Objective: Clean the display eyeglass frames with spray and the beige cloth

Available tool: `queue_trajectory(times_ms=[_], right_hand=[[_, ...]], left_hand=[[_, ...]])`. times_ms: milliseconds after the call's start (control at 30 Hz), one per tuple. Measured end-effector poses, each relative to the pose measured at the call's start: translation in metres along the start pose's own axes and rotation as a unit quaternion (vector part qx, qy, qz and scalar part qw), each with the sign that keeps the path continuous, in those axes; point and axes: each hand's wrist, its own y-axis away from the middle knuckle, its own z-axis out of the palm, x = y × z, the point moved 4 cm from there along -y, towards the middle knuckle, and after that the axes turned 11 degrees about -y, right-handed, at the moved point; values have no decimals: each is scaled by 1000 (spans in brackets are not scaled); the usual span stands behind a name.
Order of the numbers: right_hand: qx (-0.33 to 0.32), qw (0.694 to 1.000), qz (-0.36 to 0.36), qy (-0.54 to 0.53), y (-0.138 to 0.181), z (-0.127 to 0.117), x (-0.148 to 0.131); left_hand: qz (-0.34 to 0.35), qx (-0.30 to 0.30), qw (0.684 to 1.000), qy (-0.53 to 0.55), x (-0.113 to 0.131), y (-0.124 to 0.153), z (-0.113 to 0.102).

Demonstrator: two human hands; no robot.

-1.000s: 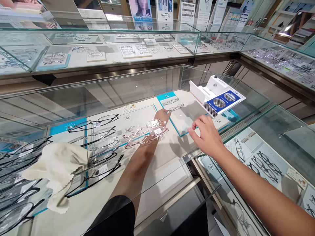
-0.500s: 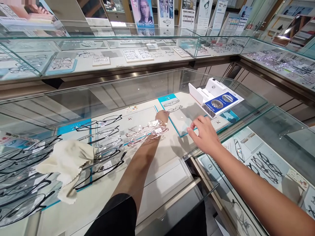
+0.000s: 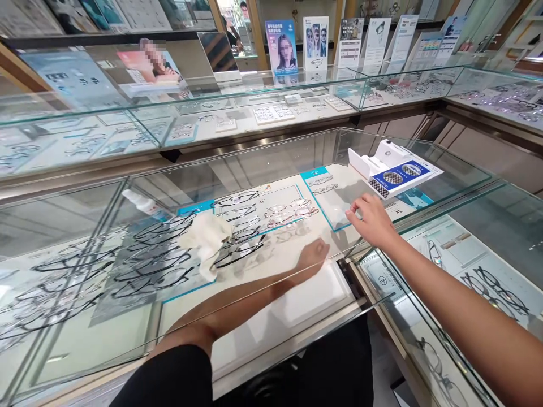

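Note:
My left hand (image 3: 313, 254) is inside the glass display case (image 3: 254, 169), low near its open front edge. Its fingers are curled under and I see nothing in them. It rests on the pale shelf, apart from the pink-rimmed glasses (image 3: 297, 212) further back. My right hand (image 3: 372, 221) lies on top of the glass, fingers spread, above the edge of a teal-bordered mat (image 3: 335, 203) that carries two thin wire frames (image 3: 322, 183). A cream cloth (image 3: 207, 240) lies crumpled beside rows of black frames (image 3: 237, 251).
A white stand with a blue lens card (image 3: 394, 172) sits on the glass behind my right hand. A small white bottle (image 3: 144, 203) lies on the glass at left. More cases of glasses run along the back and right, with posters (image 3: 280, 48) on top.
My left hand has drawn back from the pink glasses toward the front of the case. The view has swung left and up. My right hand has stayed on the glass.

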Motion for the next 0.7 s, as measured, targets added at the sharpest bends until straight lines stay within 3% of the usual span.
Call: queue_trajectory(times_ms=[133, 267, 300, 367, 433, 500, 533, 600, 700], right_hand=[[5, 1000, 11, -23, -4, 0, 7], [12, 999, 25, -37, -7, -1, 11], [13, 999, 28, -40, -8, 0, 12], [15, 998, 30, -50, -9, 0, 13], [15, 998, 29, -61, -10, 0, 15], [14, 997, 30, -67, -11, -1, 16], [14, 997, 32, -69, -12, -1, 17], [14, 997, 37, -73, -13, -2, 18], [17, 996, 46, -79, -14, -2, 18]], left_hand=[[29, -79, 996, 31, 6, 85, -16], [75, -156, 983, 55, 34, 153, -57], [104, -179, 977, 48, 45, 164, -71], [227, -186, 956, 3, 72, 175, -106], [343, -87, 930, -99, 96, 166, -147], [327, 52, 918, -216, 107, 137, -186], [297, 91, 914, -259, 108, 118, -201], [236, 130, 906, -327, 107, 80, -221], [158, 90, 897, -403, 100, 32, -226]])
